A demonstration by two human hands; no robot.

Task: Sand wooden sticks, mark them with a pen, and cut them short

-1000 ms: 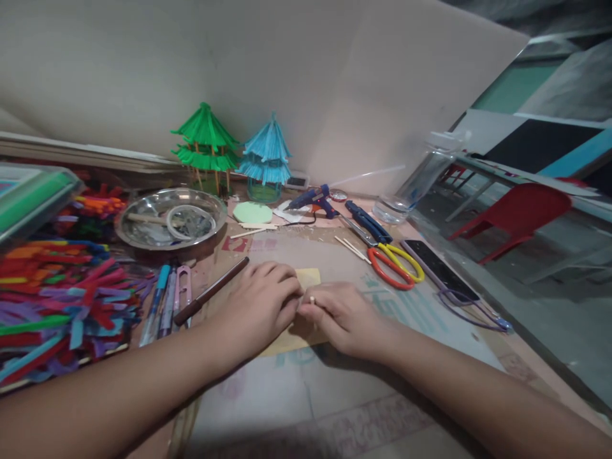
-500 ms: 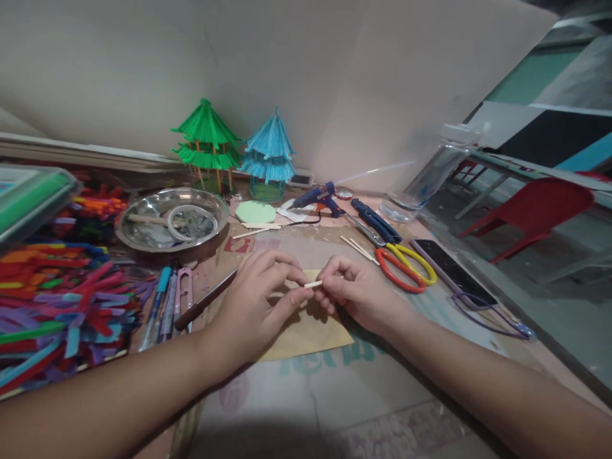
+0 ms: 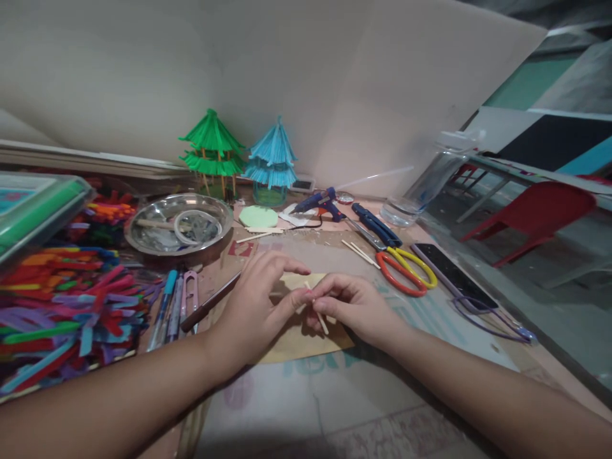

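Note:
My left hand and my right hand meet over a tan paper sheet lying on the cardboard-covered table. Both pinch a small pale wooden stick between thumb and fingertips; the stick now points down towards the sheet. My left index finger is stretched out above the pinch. A brown-handled tool lies just left of my left hand.
A heap of coloured paper strips fills the left. Pens, a metal dish, green and blue paper pagodas, a glue gun, scissors, a phone and a clear bottle ring the work area.
The stick, first hidden between my closed fingers, was lifted and held level, and now tilts downward. My hands have stayed together over the sheet.

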